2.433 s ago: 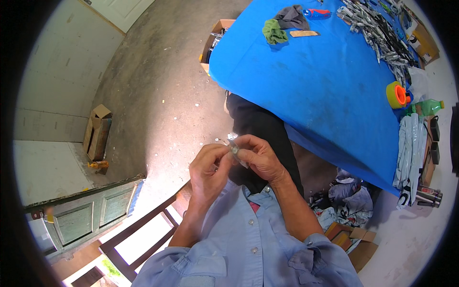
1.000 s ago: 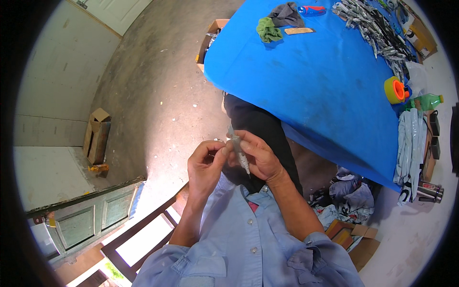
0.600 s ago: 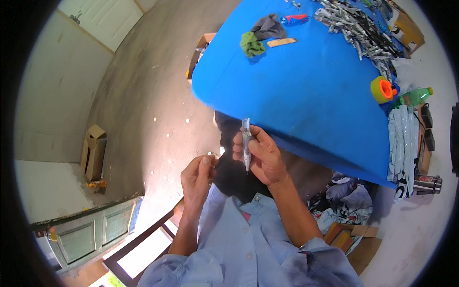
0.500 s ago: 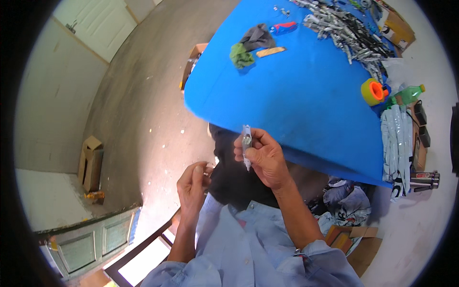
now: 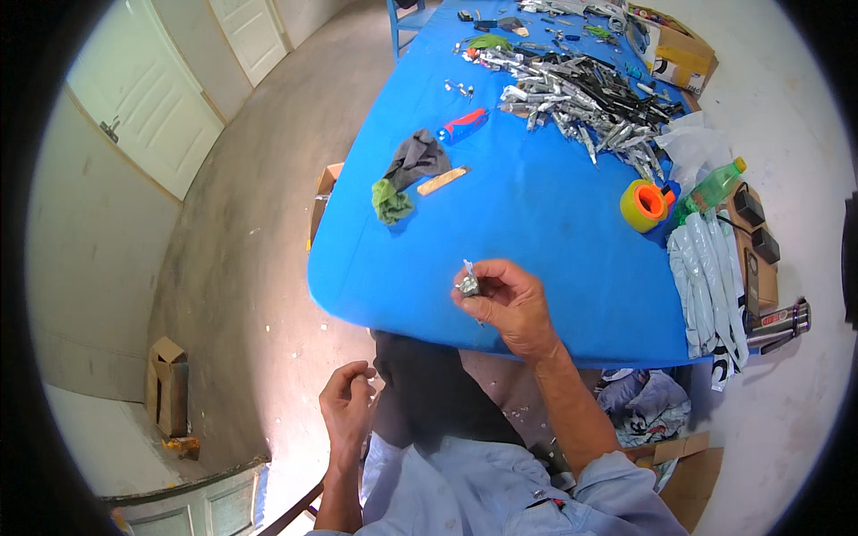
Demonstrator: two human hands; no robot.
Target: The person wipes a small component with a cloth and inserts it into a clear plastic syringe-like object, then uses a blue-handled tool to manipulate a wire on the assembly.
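Note:
My right hand is closed over the near end of the blue table, pinching a small silver foil-wrapped piece between thumb and fingers. A thin crumpled tip sticks up from it; the rest is hidden by the fingers. My left hand hangs off the table, left of my dark-trousered leg. Its fingers are curled in, and whatever they may hold does not show. Beyond my right hand lie a wooden stick, a green cloth and a dark grey cloth.
A heap of slim silver and black pieces covers the table's far part. A red and blue tube lies nearer. Along the right stand a yellow tape roll, green bottle, plastic packaging and steel flask.
My view has shifted, showing more of the far table. The held piece, upright and long before, now looks shorter and tilted, and my right hand is over the tabletop. My left hand stays curled.

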